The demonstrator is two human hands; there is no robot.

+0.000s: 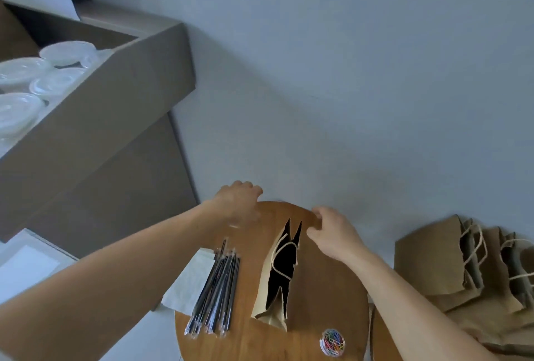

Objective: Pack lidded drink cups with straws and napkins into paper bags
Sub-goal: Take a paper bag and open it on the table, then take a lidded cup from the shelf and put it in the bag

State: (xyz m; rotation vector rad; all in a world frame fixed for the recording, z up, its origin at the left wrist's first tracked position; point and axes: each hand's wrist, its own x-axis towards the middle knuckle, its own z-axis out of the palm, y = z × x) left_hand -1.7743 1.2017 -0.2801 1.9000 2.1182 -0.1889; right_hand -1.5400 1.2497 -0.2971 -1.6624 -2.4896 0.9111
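Observation:
A brown paper bag (pixel 273 288) stands open on the round wooden table (pixel 318 303), its rope handles drooping over the dark mouth. My right hand (pixel 332 230) pinches the bag's far top edge with curled fingers. My left hand (pixel 239 202) hovers at the table's far left rim, fingers curled down, and I cannot see anything in it. A bundle of black wrapped straws (pixel 216 285) lies left of the bag on a stack of white napkins (pixel 190 282). Clear lidded cups (pixel 37 77) fill a cardboard box (pixel 109 95) at the upper left.
More brown paper bags (pixel 450 262) with rope handles lie piled on the floor to the right. A small clear tub of coloured paper clips (pixel 332 342) sits at the table's near edge. A white surface (pixel 26 262) shows at the lower left.

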